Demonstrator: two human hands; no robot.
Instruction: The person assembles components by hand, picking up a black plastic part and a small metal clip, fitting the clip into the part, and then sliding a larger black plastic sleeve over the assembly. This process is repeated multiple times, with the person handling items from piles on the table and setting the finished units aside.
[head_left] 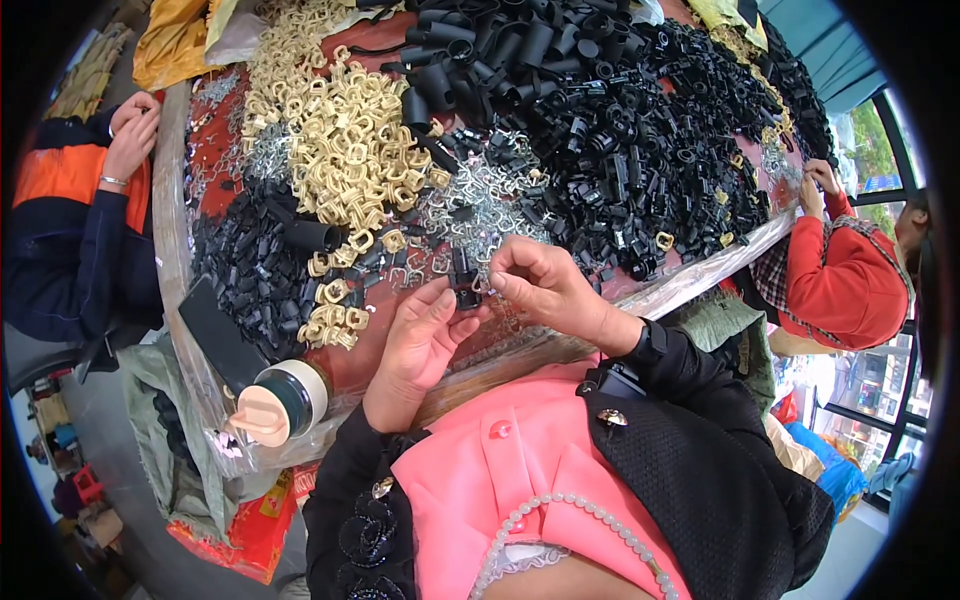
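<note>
My left hand (422,332) is closed around a small black plastic part (466,298), held upright over the table's near edge. Just to its right, my right hand (548,288) has thumb and forefinger curled into a pinch beside the part. Whatever lies between those fingertips is too small to make out. Beyond my hands lies a heap of bent silver metal clips (487,195). Cream-coloured square plastic rings (350,150) are piled to the left of the clips, and a large heap of black plastic pieces (610,130) spreads to the right.
A lidded cup (268,412) and a dark phone-like slab (220,335) are at the table's left corner. More small black parts (245,260) lie nearby. The wooden table edge (172,190) is plastic-wrapped. One person (75,220) sits left, another in red (840,270) right.
</note>
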